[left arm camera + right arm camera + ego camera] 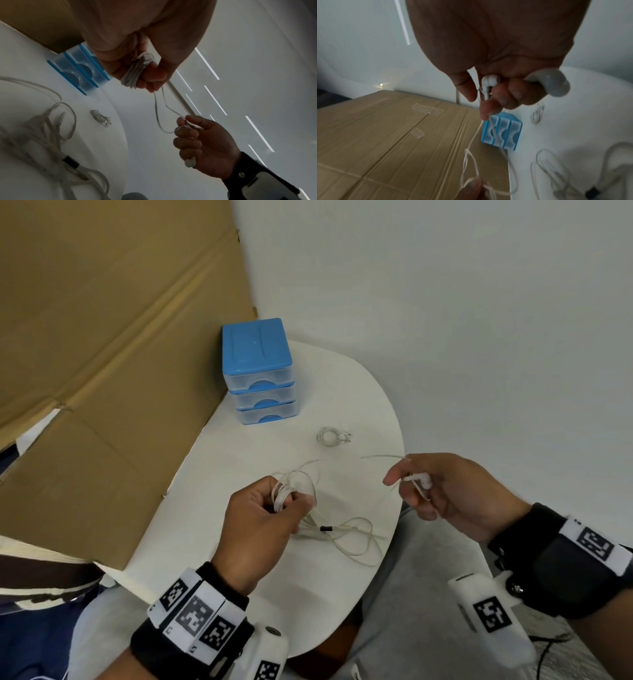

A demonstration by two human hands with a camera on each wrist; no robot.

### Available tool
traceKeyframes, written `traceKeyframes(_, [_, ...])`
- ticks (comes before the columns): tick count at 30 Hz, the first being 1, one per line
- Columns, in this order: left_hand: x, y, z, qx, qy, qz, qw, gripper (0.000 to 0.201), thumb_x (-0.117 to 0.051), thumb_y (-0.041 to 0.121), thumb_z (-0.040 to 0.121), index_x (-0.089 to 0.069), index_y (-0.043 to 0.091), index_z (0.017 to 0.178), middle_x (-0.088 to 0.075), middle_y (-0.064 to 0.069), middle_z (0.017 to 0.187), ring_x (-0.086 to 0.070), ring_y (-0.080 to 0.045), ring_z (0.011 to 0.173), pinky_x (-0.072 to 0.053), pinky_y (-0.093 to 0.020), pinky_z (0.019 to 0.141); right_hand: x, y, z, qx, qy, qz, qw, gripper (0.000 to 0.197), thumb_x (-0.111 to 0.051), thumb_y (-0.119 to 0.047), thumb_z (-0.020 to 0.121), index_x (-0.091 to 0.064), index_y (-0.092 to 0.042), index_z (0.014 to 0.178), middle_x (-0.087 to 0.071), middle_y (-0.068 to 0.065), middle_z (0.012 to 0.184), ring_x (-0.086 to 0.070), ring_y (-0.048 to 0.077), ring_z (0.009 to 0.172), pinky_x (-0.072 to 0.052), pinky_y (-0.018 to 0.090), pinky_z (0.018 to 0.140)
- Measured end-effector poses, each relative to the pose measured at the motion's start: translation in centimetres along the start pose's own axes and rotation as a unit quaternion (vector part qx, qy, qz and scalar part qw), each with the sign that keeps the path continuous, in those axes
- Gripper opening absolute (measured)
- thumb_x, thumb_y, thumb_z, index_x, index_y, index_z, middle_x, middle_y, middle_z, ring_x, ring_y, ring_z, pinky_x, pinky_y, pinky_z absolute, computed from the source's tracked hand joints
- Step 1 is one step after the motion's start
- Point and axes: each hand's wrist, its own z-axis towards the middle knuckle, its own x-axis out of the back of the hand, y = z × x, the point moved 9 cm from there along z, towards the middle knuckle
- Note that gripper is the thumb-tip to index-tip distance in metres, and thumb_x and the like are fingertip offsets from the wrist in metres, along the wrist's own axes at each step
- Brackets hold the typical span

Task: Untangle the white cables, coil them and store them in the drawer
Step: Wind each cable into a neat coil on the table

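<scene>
My left hand (260, 515) grips a small coil of white earphone cable (281, 495), wound around its fingers (154, 75). Two thin strands (157, 108) run from that coil across to my right hand (445, 494), which pinches the cable ends and holds the white earbuds (488, 83) against its curled fingers. Both hands hover above the white table (219, 474). A second cable (331, 436) lies coiled on the table. A loose tangle of white cable with a black sleeve (346, 537) sits beneath my left hand. The blue three-drawer unit (260, 371) stands at the back, all drawers closed.
A large cardboard sheet (102, 354) leans along the table's left side, right beside the drawer unit. A white wall (479, 320) rises behind and to the right. The table's rounded edge (399, 501) passes under my right hand, with grey floor below.
</scene>
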Motion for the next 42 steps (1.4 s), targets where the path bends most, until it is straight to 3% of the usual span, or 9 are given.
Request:
traceKeyframes(5, [0.5, 0.2, 0.2, -0.007, 0.008, -0.007, 1.000, 0.025, -0.073, 0.003, 0.081, -0.058, 0.009, 0.063, -0.056, -0.001, 0.051, -0.052, -0.010, 0.048, -0.047, -0.016, 0.054, -3.4, 0.4, -0.7, -0.034, -0.130, 0.133, 0.982, 0.040, -0.039, -0.020, 0.078, -0.067, 0.000, 0.099, -0.065, 0.018, 0.081, -0.052, 0.022, 0.061, -0.041, 0.031, 0.054])
traceKeyframes(10, [2.0, 0.0, 1.0, 0.006, 0.038, -0.036, 0.999, 0.026, -0.074, 0.003, 0.081, -0.054, 0.006, 0.064, -0.055, -0.003, 0.052, -0.053, -0.014, 0.054, -0.048, -0.017, 0.058, -4.0, -0.3, -1.3, -0.025, -0.194, 0.184, 0.963, 0.048, -0.045, -0.006, 0.077, -0.062, 0.001, 0.121, -0.066, 0.020, 0.117, -0.068, 0.026, 0.089, -0.057, 0.034, 0.069])
traceKeyframes(13, [2.3, 0.1, 1.3, 0.007, 0.047, -0.050, 0.998, 0.027, -0.074, 0.004, 0.081, -0.054, 0.009, 0.062, -0.054, -0.004, 0.053, -0.056, -0.013, 0.057, -0.048, -0.025, 0.068, -3.9, -0.6, -1.5, -0.007, -0.196, 0.182, 0.964, 0.044, -0.053, 0.004, 0.085, -0.056, -0.002, 0.129, -0.063, 0.020, 0.129, -0.066, 0.034, 0.112, -0.060, 0.038, 0.080])
traceKeyframes(16, [2.2, 0.3, 1.3, 0.004, 0.050, -0.061, 0.997, 0.026, -0.073, 0.003, 0.081, -0.054, 0.007, 0.064, -0.053, -0.004, 0.053, -0.059, -0.009, 0.056, -0.047, -0.027, 0.072, -3.9, -0.2, -1.5, -0.008, -0.174, 0.166, 0.971, 0.033, -0.052, 0.001, 0.088, -0.051, -0.004, 0.120, -0.065, 0.021, 0.127, -0.064, 0.039, 0.114, -0.059, 0.040, 0.084])
traceKeyframes(23, [3.0, 0.5, 1.6, -0.004, 0.072, -0.074, 0.995, 0.026, -0.073, 0.003, 0.080, -0.053, 0.007, 0.064, -0.054, -0.004, 0.053, -0.056, -0.015, 0.059, -0.050, -0.032, 0.079, -3.0, 0.0, -1.4, 0.009, -0.071, -0.020, 0.997, 0.028, -0.071, -0.018, 0.073, -0.056, -0.002, 0.090, -0.075, 0.024, 0.091, -0.074, 0.039, 0.081, -0.060, 0.033, 0.060])
traceKeyframes(28, [3.6, 0.4, 2.0, -0.006, 0.078, -0.090, 0.993, 0.029, -0.073, 0.002, 0.080, -0.052, 0.009, 0.062, -0.054, -0.003, 0.053, -0.058, -0.013, 0.058, -0.048, -0.034, 0.079, -2.2, -0.4, -1.2, 0.035, -0.044, -0.028, 0.998, 0.035, -0.076, -0.023, 0.075, -0.062, 0.004, 0.092, -0.074, 0.023, 0.087, -0.071, 0.031, 0.065, -0.053, 0.030, 0.051])
traceKeyframes(35, [4.3, 0.2, 2.2, -0.001, 0.094, -0.095, 0.991, 0.031, -0.073, 0.001, 0.080, -0.051, 0.012, 0.061, -0.061, -0.001, 0.057, -0.053, -0.013, 0.054, -0.046, -0.032, 0.073, -2.3, -0.4, -1.2, 0.009, -0.105, 0.100, 0.989, 0.025, -0.047, 0.008, 0.090, -0.066, 0.006, 0.107, -0.071, 0.026, 0.108, -0.073, 0.031, 0.089, -0.059, 0.029, 0.060])
traceKeyframes(38, [4.1, 0.0, 2.2, 0.007, 0.090, -0.103, 0.991, 0.031, -0.073, 0.001, 0.079, -0.051, 0.012, 0.061, -0.060, 0.001, 0.056, -0.052, -0.014, 0.055, -0.047, -0.034, 0.077, -3.0, -0.3, -1.4, 0.012, -0.118, 0.120, 0.986, 0.022, -0.058, 0.001, 0.083, -0.063, 0.003, 0.105, -0.070, 0.025, 0.113, -0.071, 0.035, 0.101, -0.060, 0.029, 0.067])
traceKeyframes(42, [2.6, -0.1, 1.6, 0.007, 0.054, -0.099, 0.994, 0.032, -0.073, 0.002, 0.080, -0.051, 0.012, 0.060, -0.056, -0.004, 0.056, -0.053, -0.015, 0.058, -0.047, -0.029, 0.072, -3.5, 0.6, -1.3, -0.010, -0.105, 0.150, 0.983, 0.022, -0.070, -0.005, 0.066, -0.065, -0.002, 0.087, -0.071, 0.028, 0.104, -0.074, 0.034, 0.092, -0.059, 0.027, 0.062])
